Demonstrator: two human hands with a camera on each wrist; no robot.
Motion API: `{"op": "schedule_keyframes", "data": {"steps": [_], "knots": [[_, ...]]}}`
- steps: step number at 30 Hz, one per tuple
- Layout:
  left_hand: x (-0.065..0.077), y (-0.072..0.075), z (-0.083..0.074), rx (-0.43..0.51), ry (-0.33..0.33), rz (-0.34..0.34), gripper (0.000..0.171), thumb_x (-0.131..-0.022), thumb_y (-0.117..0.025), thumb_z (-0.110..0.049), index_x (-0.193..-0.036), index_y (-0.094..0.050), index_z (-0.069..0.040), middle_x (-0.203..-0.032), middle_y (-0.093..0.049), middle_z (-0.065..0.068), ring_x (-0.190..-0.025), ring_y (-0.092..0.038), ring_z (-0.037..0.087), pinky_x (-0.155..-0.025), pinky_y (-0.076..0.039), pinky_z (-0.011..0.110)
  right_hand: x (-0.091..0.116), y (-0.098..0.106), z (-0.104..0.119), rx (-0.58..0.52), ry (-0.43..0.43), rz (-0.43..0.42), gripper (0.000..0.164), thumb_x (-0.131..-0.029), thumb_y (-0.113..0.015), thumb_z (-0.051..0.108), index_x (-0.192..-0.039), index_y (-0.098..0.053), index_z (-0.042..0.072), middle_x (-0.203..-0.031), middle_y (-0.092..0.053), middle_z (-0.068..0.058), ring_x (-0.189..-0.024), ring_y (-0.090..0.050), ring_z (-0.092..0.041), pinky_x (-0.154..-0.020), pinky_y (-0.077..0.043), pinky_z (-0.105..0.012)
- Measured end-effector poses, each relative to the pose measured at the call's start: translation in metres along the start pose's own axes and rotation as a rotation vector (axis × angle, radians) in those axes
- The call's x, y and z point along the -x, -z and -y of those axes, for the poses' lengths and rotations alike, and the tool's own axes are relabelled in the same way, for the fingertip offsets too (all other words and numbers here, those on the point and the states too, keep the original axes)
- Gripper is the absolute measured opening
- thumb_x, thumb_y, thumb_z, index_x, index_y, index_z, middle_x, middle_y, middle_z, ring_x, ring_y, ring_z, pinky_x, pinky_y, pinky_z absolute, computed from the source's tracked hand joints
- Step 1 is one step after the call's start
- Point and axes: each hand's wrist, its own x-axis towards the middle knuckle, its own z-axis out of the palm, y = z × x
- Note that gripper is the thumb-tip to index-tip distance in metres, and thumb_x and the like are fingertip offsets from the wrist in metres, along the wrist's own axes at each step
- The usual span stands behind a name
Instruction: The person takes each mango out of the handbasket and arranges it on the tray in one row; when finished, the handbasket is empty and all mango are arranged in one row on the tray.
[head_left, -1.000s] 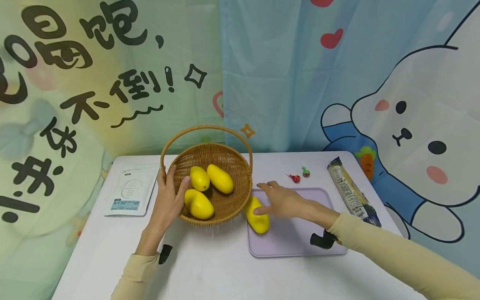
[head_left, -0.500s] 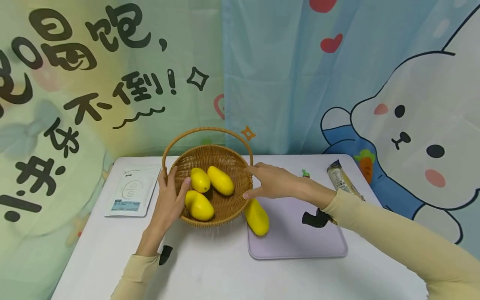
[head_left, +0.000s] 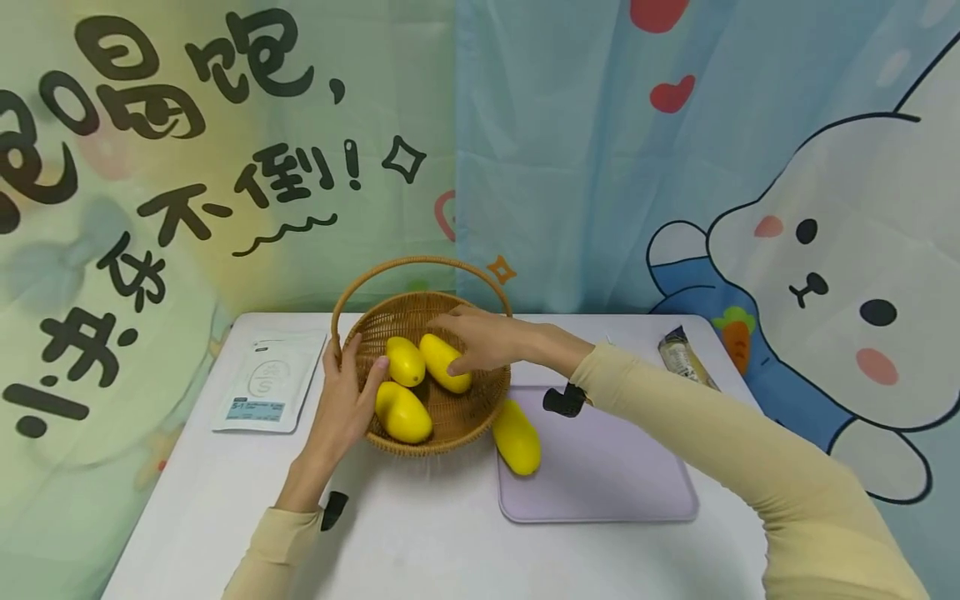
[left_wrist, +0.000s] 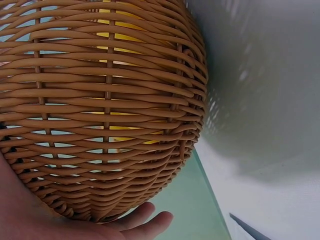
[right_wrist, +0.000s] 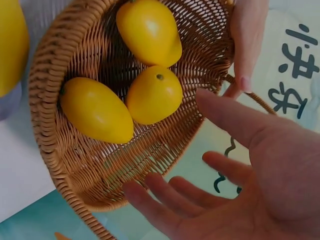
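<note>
L hand (head_left: pixel 341 410): grip on basket (head_left: pixel 468 410), pt hidden behind it; R hand (head_left: pixel 489 337): grip spread, hiding pt of yel. fruit (head_left: pixel 441 362).

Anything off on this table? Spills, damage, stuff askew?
No spill or damage visible. Only mild oddity: one yellow mango lies alone at the left edge of the lilac tray, while three similar mangoes sit together in the wicker basket.

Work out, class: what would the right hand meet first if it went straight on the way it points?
The right hand would probably meet the woven inner side of the basket. Depth is unclear, though, so it might brush the mango under it first.
</note>
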Motion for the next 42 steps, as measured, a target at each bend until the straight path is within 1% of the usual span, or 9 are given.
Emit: {"op": "schedule_keyframes", "data": {"steps": [2,5,13,17,22,27,34,38,42], "knots": [[-0.001,0.0,0.0,-0.003,0.005,0.005,0.08,-0.103,-0.037,-0.063,-0.164,-0.015,-0.016,-0.169,0.011,0.02,-0.146,-0.028,0.055,-0.109,-0.037,0.069,-0.009,0.0,0.0,0.027,0.017,0.024,0.073,-0.098,-0.069,0.028,-0.159,-0.032,0.012,-0.162,-0.036,-0.012,-0.153,-0.026,-0.03,-0.12,-0.033,-0.048],[-0.001,0.0,-0.001,-0.008,0.007,0.004,0.08,-0.103,-0.037,-0.064,-0.164,-0.015,-0.017,-0.169,0.012,0.019,-0.144,-0.031,0.056,-0.108,-0.038,0.068,-0.02,0.0,-0.001,0.057,0.009,0.051,0.074,-0.098,-0.07,0.026,-0.159,-0.032,0.013,-0.162,-0.037,-0.011,-0.152,-0.029,-0.029,-0.12,-0.034,-0.047],[-0.002,0.0,-0.001,-0.011,0.0,-0.009,0.079,-0.103,-0.037,-0.063,-0.164,-0.016,-0.017,-0.169,0.01,0.019,-0.144,-0.031,0.055,-0.108,-0.038,0.069,-0.045,-0.004,-0.009,0.058,-0.072,0.092,0.074,-0.097,-0.071,0.023,-0.159,-0.033,0.014,-0.16,-0.038,-0.012,-0.149,-0.033,-0.029,-0.116,-0.039,-0.045],[-0.002,-0.001,0.001,-0.009,-0.002,-0.012,0.08,-0.103,-0.038,-0.063,-0.164,-0.018,-0.015,-0.169,0.009,0.019,-0.145,-0.031,0.055,-0.109,-0.037,0.069,-0.059,-0.013,-0.014,0.043,-0.071,0.109,0.071,-0.096,-0.072,0.021,-0.157,-0.037,0.012,-0.158,-0.041,-0.014,-0.148,-0.036,-0.03,-0.116,-0.039,-0.045],[0.001,-0.003,0.005,-0.011,0.006,-0.007,0.08,-0.103,-0.038,-0.064,-0.164,-0.018,-0.016,-0.169,0.009,0.018,-0.146,-0.03,0.054,-0.11,-0.036,0.068,-0.072,-0.03,-0.017,0.036,-0.07,0.142,0.068,-0.095,-0.073,0.018,-0.155,-0.041,0.015,-0.159,-0.042,-0.012,-0.149,-0.034,-0.031,-0.118,-0.036,-0.047],[0.002,-0.004,0.007,-0.008,0.0,-0.015,0.08,-0.103,-0.039,-0.063,-0.163,-0.019,-0.015,-0.169,0.007,0.019,-0.145,-0.032,0.054,-0.11,-0.036,0.068,-0.08,-0.04,-0.017,0.065,-0.114,0.158,0.073,-0.093,-0.074,0.018,-0.157,-0.039,0.02,-0.16,-0.041,-0.009,-0.15,-0.033,-0.03,-0.118,-0.036,-0.048],[0.0,-0.004,0.006,-0.007,-0.015,-0.043,0.078,-0.104,-0.04,-0.061,-0.163,-0.02,-0.015,-0.169,0.006,0.018,-0.142,-0.036,0.053,-0.109,-0.037,0.068,-0.085,-0.042,-0.013,0.116,-0.179,0.133,0.084,-0.089,-0.079,0.02,-0.16,-0.033,0.021,-0.16,-0.04,-0.01,-0.148,-0.036,-0.028,-0.116,-0.039,-0.047],[-0.001,-0.003,0.005,-0.01,-0.014,-0.047,0.077,-0.104,-0.041,-0.06,-0.163,-0.02,-0.014,-0.169,0.005,0.019,-0.142,-0.036,0.053,-0.109,-0.037,0.068,-0.088,-0.045,-0.012,0.132,-0.216,0.141,0.088,-0.089,-0.08,0.021,-0.161,-0.029,0.021,-0.163,-0.034,-0.012,-0.15,-0.033,-0.028,-0.116,-0.039,-0.046],[-0.002,-0.003,0.006,-0.012,-0.009,-0.045,0.077,-0.104,-0.041,-0.06,-0.163,-0.02,-0.015,-0.169,0.004,0.019,-0.143,-0.035,0.053,-0.11,-0.037,0.068,-0.092,-0.05,-0.013,0.119,-0.248,0.135,0.092,-0.088,-0.081,0.018,-0.162,-0.027,0.022,-0.164,-0.029,-0.016,-0.149,-0.035,-0.03,-0.113,-0.042,-0.047]]}}
